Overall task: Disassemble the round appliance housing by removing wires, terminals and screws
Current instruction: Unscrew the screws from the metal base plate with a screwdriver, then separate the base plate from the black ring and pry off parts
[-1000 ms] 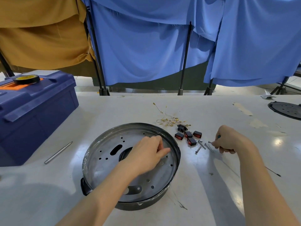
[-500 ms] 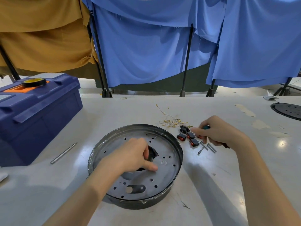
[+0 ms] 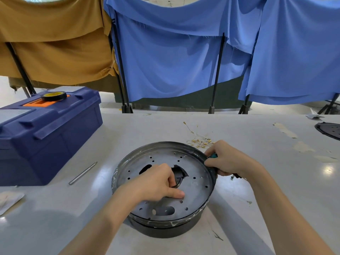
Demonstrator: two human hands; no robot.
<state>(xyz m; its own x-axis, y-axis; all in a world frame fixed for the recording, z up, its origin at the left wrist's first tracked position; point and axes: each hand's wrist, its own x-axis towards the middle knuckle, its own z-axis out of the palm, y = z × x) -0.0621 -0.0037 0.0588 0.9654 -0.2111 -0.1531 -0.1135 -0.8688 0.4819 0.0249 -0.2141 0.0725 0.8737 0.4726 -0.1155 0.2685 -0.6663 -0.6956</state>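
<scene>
Our right hand [image 3: 230, 160], gripping the screwdriver [image 3: 214, 155], has moved to the rim of the housing [image 3: 192, 162], which sits mid-table [image 3: 266, 190]. Our left hand [image 3: 156, 183] has shifted inward, fingers curled into the centre hole. We judge the housing braced for repositioning.

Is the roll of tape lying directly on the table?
No, the roll of tape rests on top of the lid of the blue toolbox, raised off the table surface.

Bright overhead light, glare on table [image 3: 328, 170], fisheye-warped edges.
</scene>
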